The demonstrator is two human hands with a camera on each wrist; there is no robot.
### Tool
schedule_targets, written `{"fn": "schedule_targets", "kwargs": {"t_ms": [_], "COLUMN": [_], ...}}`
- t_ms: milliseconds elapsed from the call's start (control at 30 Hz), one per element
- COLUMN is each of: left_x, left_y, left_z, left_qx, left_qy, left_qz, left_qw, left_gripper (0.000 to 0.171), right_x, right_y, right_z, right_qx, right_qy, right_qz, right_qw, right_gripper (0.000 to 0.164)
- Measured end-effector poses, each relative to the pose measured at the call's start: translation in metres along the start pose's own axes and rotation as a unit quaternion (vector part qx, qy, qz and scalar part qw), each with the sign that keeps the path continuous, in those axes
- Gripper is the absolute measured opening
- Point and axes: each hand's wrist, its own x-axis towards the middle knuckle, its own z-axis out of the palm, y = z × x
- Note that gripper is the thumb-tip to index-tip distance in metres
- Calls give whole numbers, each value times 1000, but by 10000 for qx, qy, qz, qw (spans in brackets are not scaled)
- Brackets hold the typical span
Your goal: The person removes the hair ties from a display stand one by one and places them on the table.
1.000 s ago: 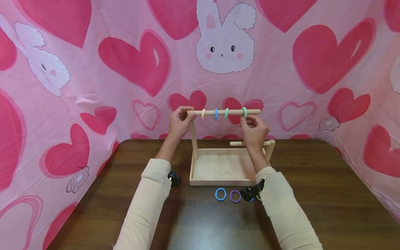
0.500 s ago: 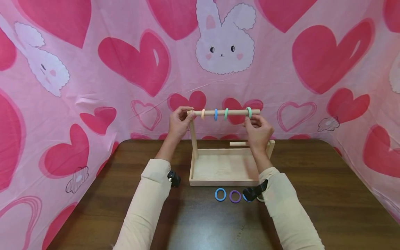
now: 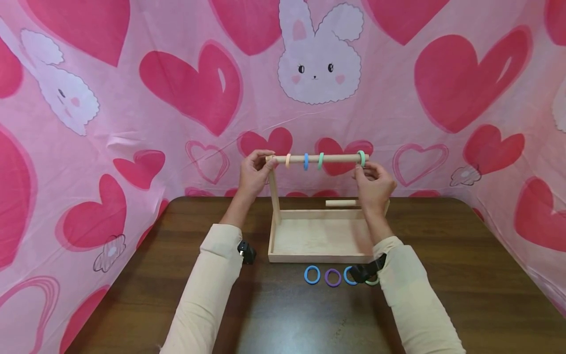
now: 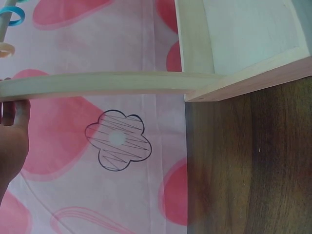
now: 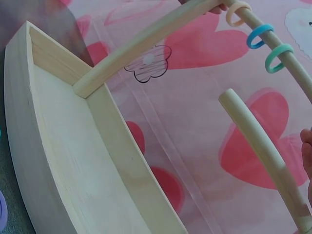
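A wooden stand has an upper rod [image 3: 338, 158] running right from the top of a tall post [image 3: 274, 196]. My left hand [image 3: 254, 172] grips the corner where post and rod meet; in the left wrist view the fingers [image 4: 22, 114] show at the post's end. Near the rod's free right end, my right hand [image 3: 376, 187] pinches a mint green ring [image 3: 361, 159] that is around the rod. Farther left hang a peach ring [image 3: 288, 161], a blue ring [image 5: 260, 36] and another green ring [image 5: 279, 58]. Only the right hand's edge shows in the right wrist view.
A shallow wooden tray [image 3: 320, 258] forms the stand's base, with a lower rod [image 3: 340, 203] at its right. On the table [image 3: 212, 295] before it lie a blue ring [image 3: 312, 275], a purple ring [image 3: 332, 278], another blue ring and a pale green ring, partly hidden by the right wrist camera.
My right hand has slid the green ring rightward along the upper rod, to near its free end. The left hand and the other rings on the rod have stayed in place.
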Motion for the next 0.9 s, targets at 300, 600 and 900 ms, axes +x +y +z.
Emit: {"fn": "schedule_targets", "kwargs": {"t_ms": [300, 600, 900], "left_x": [0, 1, 0], "left_y": [0, 1, 1], "left_z": [0, 0, 0], "left_qx": [-60, 24, -69], "left_qy": [22, 2, 1], "left_qz": [-20, -36, -49], "left_qw": [10000, 10000, 10000], "left_gripper": [23, 24, 24], "right_x": [8, 12, 16], "right_y": [11, 11, 6], "right_z": [-7, -11, -16], "right_qx": [114, 196, 341], "right_qy": [131, 183, 313], "right_qz": [-38, -58, 37], "right_qw": [9998, 9996, 9989], "right_gripper": [18, 19, 21]}}
